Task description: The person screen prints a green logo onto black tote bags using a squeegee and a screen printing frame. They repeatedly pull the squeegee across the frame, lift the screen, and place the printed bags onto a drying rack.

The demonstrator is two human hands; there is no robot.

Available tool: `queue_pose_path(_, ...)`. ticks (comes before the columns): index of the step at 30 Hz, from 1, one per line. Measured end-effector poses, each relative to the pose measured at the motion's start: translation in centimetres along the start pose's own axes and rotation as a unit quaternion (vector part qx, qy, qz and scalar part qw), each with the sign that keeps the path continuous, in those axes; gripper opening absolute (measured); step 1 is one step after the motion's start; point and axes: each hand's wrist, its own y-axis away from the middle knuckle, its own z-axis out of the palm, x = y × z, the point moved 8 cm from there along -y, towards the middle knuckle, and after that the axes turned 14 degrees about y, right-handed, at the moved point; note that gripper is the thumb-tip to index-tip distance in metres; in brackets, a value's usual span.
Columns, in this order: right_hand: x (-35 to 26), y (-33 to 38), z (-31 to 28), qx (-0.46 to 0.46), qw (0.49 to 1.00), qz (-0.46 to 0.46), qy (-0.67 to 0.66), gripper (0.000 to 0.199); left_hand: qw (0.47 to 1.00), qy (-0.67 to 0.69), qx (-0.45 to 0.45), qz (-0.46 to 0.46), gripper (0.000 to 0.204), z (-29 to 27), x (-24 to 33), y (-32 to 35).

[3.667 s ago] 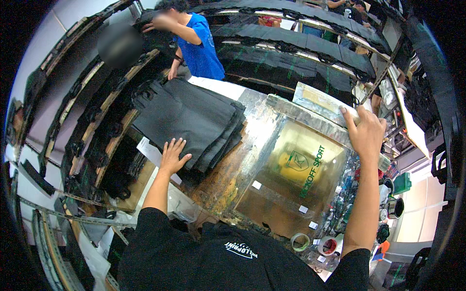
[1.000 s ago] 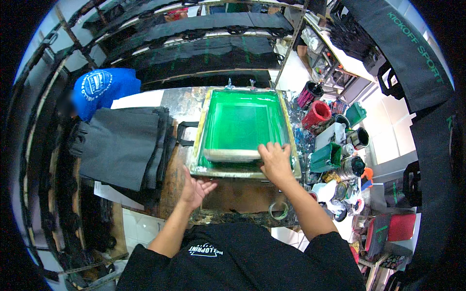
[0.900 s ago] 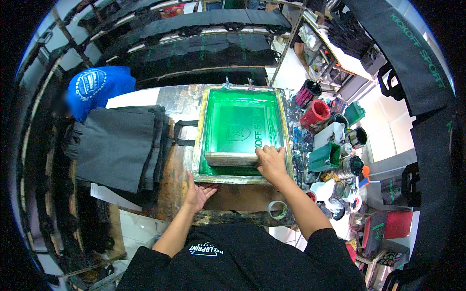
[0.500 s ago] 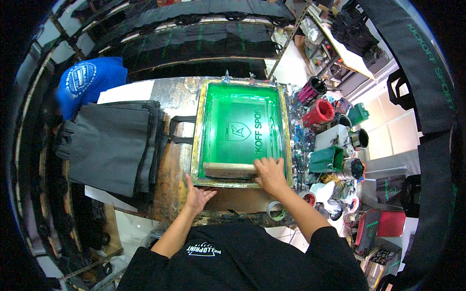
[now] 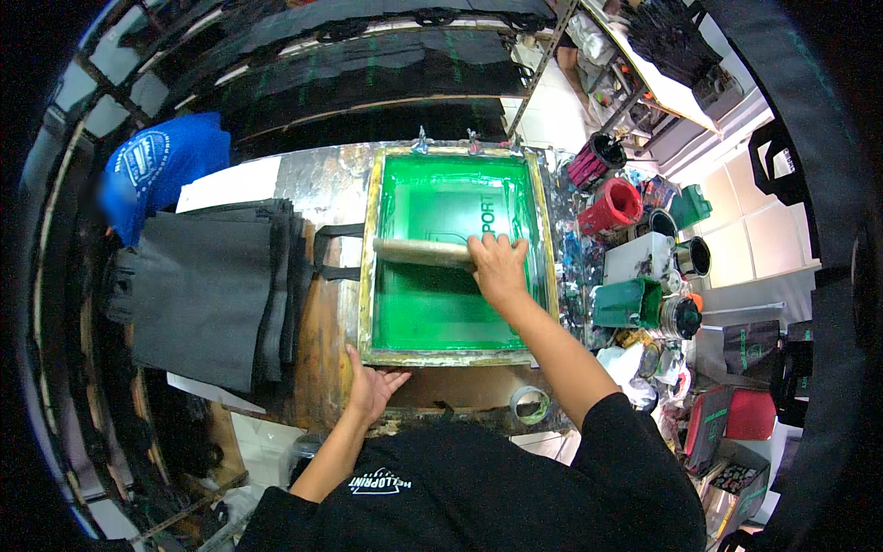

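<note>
A screen-printing frame (image 5: 543, 221) lies on the table, its mesh (image 5: 432, 317) coated in green ink. My right hand (image 5: 499, 270) is closed over the right end of a wooden squeegee (image 5: 414, 251), which stands crosswise about midway up the mesh. Dark lettering shows through beyond the squeegee, partly covered by it. My left hand (image 5: 370, 388) is at the frame's front left corner, thumb and fingers apart; whether it touches the frame I cannot tell. A black bag handle (image 5: 322, 253) sticks out from the frame's left side.
A stack of black fabric bags (image 5: 198, 294) lies to the left. Beyond it is a person in a blue shirt (image 5: 170, 166). Ink containers, including a red tub (image 5: 611, 207) and green tub (image 5: 627, 304), crowd the right side. A tape roll (image 5: 530, 405) sits at the front edge.
My right hand has pushed the squeegee from the frame's near end to about the middle of the mesh. My left hand stays by the front left corner.
</note>
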Motion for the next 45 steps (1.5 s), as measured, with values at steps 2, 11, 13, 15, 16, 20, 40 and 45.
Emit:
queue_pose_path(2,1.2,-2.8,1.5,-0.020,1.000,0.005,0.021,0.042,1.000,0.000,-0.009,-0.005,0.122,0.0,0.0,-0.2)
queue_pose_path(11,7.2,-15.3,8.2,-0.038,0.998,-0.008,0.059,0.066,0.999,-0.006,-0.016,-0.027,0.127,-0.8,-0.7,-1.2)
queue_pose_path(13,8.1,-17.1,9.1,-0.063,0.997,-0.024,0.047,0.068,0.998,-0.002,0.002,-0.055,0.132,-2.2,-1.4,-2.1)
queue_pose_path(15,9.1,-18.9,10.2,-0.132,0.990,-0.037,0.034,0.074,0.997,-0.012,0.046,-0.055,0.130,-2.8,-1.6,-2.7)
queue_pose_path(16,9.3,-19.5,10.1,-0.142,0.989,-0.042,0.025,0.073,0.996,-0.017,0.070,-0.053,0.131,-3.3,-1.5,-3.0)
queue_pose_path(20,9.3,-19.9,8.1,-0.122,0.992,-0.041,0.000,0.067,0.927,-0.235,0.003,-0.293,0.116,-6.6,-1.1,-2.9)
queue_pose_path(40,6.1,-15.2,8.0,0.019,0.998,-0.042,0.053,0.053,0.357,-0.714,-0.049,0.600,0.053,26.1,18.9,-23.8)
queue_pose_path(45,4.7,-10.8,6.8,0.017,0.998,-0.054,0.040,0.047,0.362,-0.723,-0.048,0.587,0.053,23.5,16.4,-20.7)
